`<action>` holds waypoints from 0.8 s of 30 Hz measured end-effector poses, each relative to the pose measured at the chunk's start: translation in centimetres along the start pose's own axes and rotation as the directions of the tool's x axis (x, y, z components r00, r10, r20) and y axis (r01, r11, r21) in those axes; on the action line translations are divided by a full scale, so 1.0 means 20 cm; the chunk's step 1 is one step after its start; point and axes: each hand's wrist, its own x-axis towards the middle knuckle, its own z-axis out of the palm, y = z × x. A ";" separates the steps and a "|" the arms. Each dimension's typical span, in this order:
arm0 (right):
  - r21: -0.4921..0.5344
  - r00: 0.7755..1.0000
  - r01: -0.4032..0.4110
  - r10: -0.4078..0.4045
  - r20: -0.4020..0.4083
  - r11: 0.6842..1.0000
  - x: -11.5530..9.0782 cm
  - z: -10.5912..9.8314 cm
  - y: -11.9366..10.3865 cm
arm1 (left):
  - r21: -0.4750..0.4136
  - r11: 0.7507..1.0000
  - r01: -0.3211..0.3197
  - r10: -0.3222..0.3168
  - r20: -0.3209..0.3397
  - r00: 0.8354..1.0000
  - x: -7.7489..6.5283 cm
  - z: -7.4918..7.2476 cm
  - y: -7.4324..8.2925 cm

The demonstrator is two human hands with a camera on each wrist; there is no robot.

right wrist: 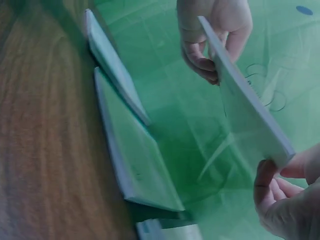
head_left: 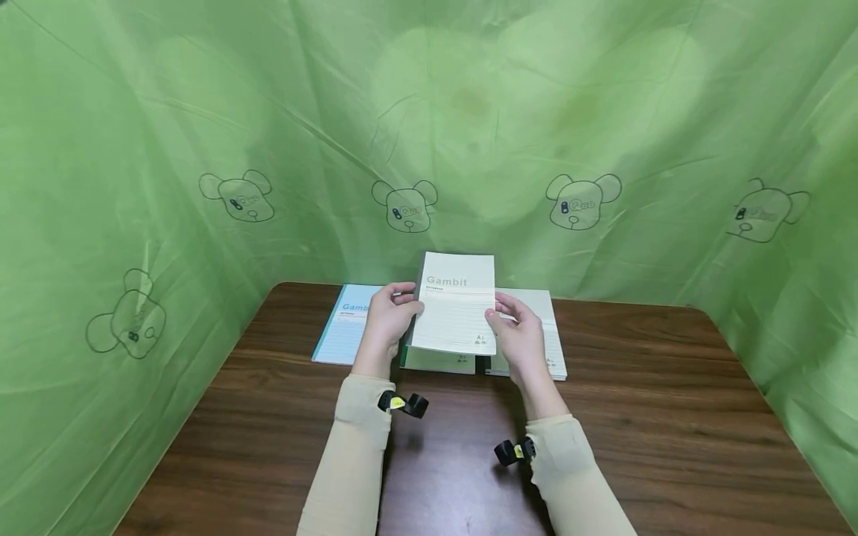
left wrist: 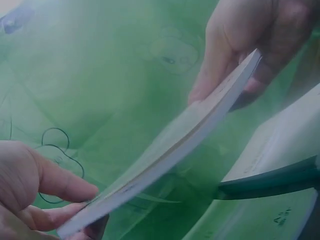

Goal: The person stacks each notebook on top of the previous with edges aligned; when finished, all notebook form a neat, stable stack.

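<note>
Broadly, a green fabric curtain printed with animal-head outlines (head_left: 469,104) is hanging around me, and a dark brown wood-grain table (head_left: 643,417) is stretching out below it. Beige sleeves (head_left: 345,469) are covering my forearms.

On the table's far part a row is lying: a light-blue rectangular paper notebook (head_left: 330,341) on the left, a pale-green paper notebook (head_left: 439,362) in the middle, and a white paper notebook with a dark spine (head_left: 544,327) on the right.

Between my hands, straight ahead, I am holding up a white lined-cover notebook marked "Gambit" (head_left: 456,324). Its long axis is pointing away from me, its dark spine is facing left, and it is hovering over the green one, overlapping the right one's inner edge from my viewpoint. Neither hand is nearer, since both are touching it.

My left hand (head_left: 387,321) is pinching the spine side and my right hand (head_left: 524,339) the opposite edge, both narrowly closed, with thumbs (head_left: 492,320) lying on the cover and fingers reaching behind.
</note>
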 end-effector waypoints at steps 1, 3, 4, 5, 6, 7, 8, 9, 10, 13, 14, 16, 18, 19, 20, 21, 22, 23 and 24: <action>0.017 1.000 -0.004 0.004 -0.005 1.000 0.01 0.01 0.02 | -0.004 1.000 0.001 -0.001 -0.012 1.000 0.00 0.00 -0.01; 0.038 1.000 -0.011 0.011 -0.012 0.999 0.02 0.02 0.04 | -0.007 1.000 -0.003 0.003 -0.025 1.000 0.00 0.00 -0.03; 0.046 1.000 -0.014 0.014 -0.010 0.999 0.02 0.02 0.05 | -0.009 1.000 -0.005 0.004 -0.026 1.000 0.00 0.00 -0.04; 0.052 1.000 -0.016 0.016 -0.007 0.999 0.03 0.02 0.06 | -0.007 1.000 -0.005 0.005 -0.027 1.000 0.01 0.00 -0.05; 0.053 1.000 -0.019 0.019 0.000 0.998 0.03 0.02 0.07 | -0.005 1.000 -0.007 0.007 -0.026 1.000 0.01 0.01 -0.05; 0.050 1.000 -0.025 0.025 0.008 0.998 0.03 0.02 0.08 | -0.002 1.000 -0.007 0.007 -0.024 1.000 0.01 0.01 -0.06; 0.045 0.999 -0.032 0.031 0.019 0.998 0.03 0.02 0.08 | 0.003 1.000 -0.008 0.008 -0.021 1.000 0.01 0.00 -0.08; 0.037 0.999 -0.038 0.037 0.030 0.999 0.03 0.02 0.09 | 0.006 1.000 -0.006 0.006 -0.018 1.000 0.02 0.00 -0.09; 0.033 0.998 -0.042 0.040 0.044 0.999 0.03 0.02 0.09 | 0.012 1.000 -0.005 0.005 -0.017 1.000 0.02 0.00 -0.10; 0.006 0.995 -0.048 0.047 0.083 0.999 0.03 0.02 0.12 | 0.024 1.000 0.003 -0.003 -0.020 1.000 0.05 -0.01 -0.14; -0.002 0.995 -0.050 0.050 0.092 0.999 0.04 0.02 0.13 | 0.026 1.000 0.007 -0.006 -0.022 1.000 0.06 -0.02 -0.15; -0.017 0.993 -0.048 0.050 0.110 0.999 0.04 0.02 0.15 | 0.026 1.000 0.010 -0.009 -0.023 1.000 0.07 -0.03 -0.18; -0.046 0.991 -0.046 0.051 0.121 0.998 0.04 0.03 0.17 | 0.025 1.000 0.013 -0.013 -0.023 1.000 0.09 -0.04 -0.21; -0.066 0.991 -0.041 0.049 0.125 0.997 0.04 0.04 0.17 | 0.026 1.000 0.013 -0.013 -0.021 1.000 0.09 -0.05 -0.21; -0.091 0.991 -0.033 0.045 0.126 0.995 0.04 0.05 0.18 | 0.031 0.999 0.014 -0.014 -0.019 1.000 0.10 -0.05 -0.22; -0.113 0.991 -0.023 0.038 0.129 0.993 0.04 0.05 0.18 | 0.036 0.999 0.015 -0.015 -0.014 1.000 0.10 -0.06 -0.23; -0.139 0.991 -0.013 0.031 0.130 0.990 0.03 0.05 0.19 | 0.045 0.999 0.017 -0.016 -0.009 1.000 0.10 -0.06 -0.23; -0.164 0.991 -0.004 0.026 0.130 0.986 0.03 0.06 0.19 | 0.052 0.998 0.017 -0.017 -0.004 1.000 0.10 -0.07 -0.24; -0.184 0.991 0.005 0.020 0.133 0.983 0.03 0.06 0.19 | 0.064 0.998 0.017 -0.017 0.000 1.000 0.10 -0.07 -0.24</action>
